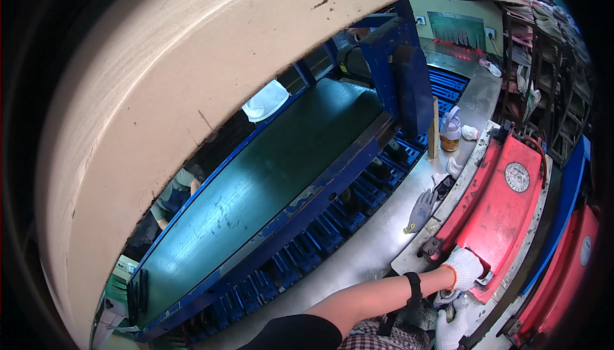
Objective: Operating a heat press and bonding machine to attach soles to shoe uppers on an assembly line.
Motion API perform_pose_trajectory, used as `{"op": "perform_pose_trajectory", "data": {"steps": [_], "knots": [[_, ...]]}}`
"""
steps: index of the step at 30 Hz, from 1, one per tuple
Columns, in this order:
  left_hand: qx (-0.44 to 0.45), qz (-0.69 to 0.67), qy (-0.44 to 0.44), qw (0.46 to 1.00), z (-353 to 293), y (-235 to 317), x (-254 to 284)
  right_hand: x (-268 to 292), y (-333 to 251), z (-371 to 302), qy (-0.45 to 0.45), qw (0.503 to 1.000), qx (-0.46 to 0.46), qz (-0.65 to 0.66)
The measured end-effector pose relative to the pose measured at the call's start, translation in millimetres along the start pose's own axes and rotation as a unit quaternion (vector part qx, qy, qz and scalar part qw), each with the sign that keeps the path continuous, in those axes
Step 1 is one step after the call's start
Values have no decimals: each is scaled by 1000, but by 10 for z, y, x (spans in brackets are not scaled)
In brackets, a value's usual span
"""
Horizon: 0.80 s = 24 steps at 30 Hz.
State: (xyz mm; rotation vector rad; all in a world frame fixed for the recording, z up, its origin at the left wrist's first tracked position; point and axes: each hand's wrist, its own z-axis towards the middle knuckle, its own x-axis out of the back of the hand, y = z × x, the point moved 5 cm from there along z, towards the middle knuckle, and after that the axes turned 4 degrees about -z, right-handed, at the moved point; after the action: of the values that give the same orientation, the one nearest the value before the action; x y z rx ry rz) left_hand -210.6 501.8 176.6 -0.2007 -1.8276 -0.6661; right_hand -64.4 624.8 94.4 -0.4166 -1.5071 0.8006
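Note:
My left hand (pixel 464 268), in a white knit glove, reaches across to the near end of a red machine cover (pixel 505 190). Its fingers rest at a dark opening there and are largely hidden. Lower down, close to my body, my right hand (pixel 451 329), also gloved in white, is closed round a small shiny metal piece (pixel 450 312), whose kind I cannot make out. A round metal part (pixel 444 297) lies just beneath my left wrist.
A grey work glove (pixel 421 212) lies on the metal bench (pixel 384 238), with a lidded cup (pixel 451 134) farther back. Left of it runs a green conveyor belt (pixel 256 177) in a blue frame. Another red machine (pixel 563 279) stands right. A person (pixel 176 193) is beyond the belt.

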Motion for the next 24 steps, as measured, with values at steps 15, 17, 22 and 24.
{"op": "perform_pose_trajectory", "data": {"steps": [15, 17, 22, 24], "knots": [[3, 4, -8, 1000, 16, -11, -41, 28, -23, -34, 25, 1000, 4, -18], [3, 3, -8, 1000, 14, -11, -35, 12, -9, -41, 30, 999, 6, -13], [7, 13, -14, 1000, 10, -9, -24, -41, 57, -56, 32, 999, 12, -28], [8, 9, -12, 1000, 11, -6, -23, -72, 108, -65, 14, 1000, -1, -9]]}}
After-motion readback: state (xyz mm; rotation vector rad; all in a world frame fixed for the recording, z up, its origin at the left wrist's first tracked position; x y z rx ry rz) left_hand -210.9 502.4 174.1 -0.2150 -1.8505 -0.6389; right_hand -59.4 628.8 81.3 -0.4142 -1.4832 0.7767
